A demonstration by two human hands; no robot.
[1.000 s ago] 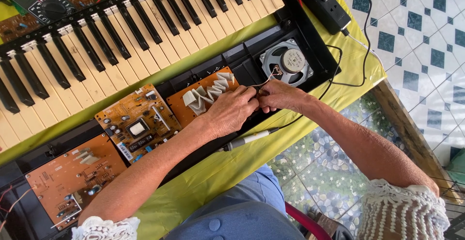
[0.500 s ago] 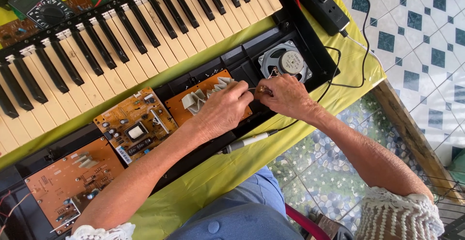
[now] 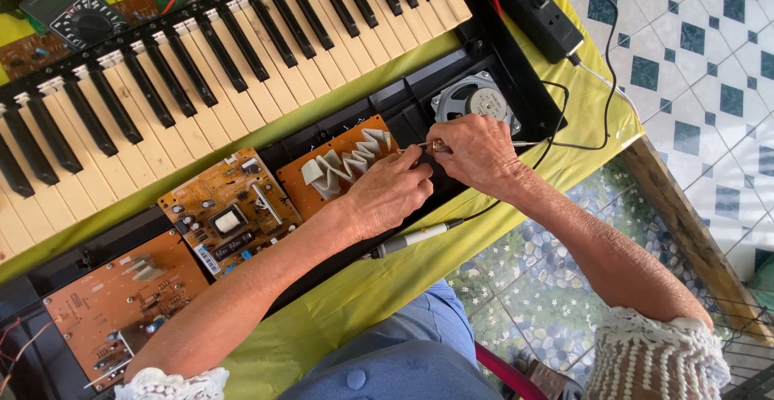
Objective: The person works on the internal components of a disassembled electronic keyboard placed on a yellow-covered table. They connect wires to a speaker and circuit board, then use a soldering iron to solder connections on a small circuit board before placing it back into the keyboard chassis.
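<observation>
Both my hands meet over the open black case point(image 3: 403, 110) of an electronic keyboard. My right hand point(image 3: 477, 156) pinches a thin metal tool point(image 3: 436, 147) with a brass-coloured end, just below the round speaker point(image 3: 474, 98). My left hand point(image 3: 389, 194) lies curled next to it, fingertips at the tool and the edge of an orange circuit board point(image 3: 334, 162) that carries a folded pale ribbon cable point(image 3: 347, 160). What the left fingers grip is hidden. A soldering iron point(image 3: 411, 239) lies on the yellow cloth point(image 3: 379, 287) under my left wrist.
The black and cream keys point(image 3: 201, 61) run along the far side. Two more circuit boards point(image 3: 230, 214) point(image 3: 121, 303) sit to the left in the case. A multimeter point(image 3: 76, 13) lies top left, a black power strip point(image 3: 538, 9) with its cable top right. The tiled floor is on the right.
Both hands stay at the same spot by the speaker. Only small finger shifts and a slight camera move show.
</observation>
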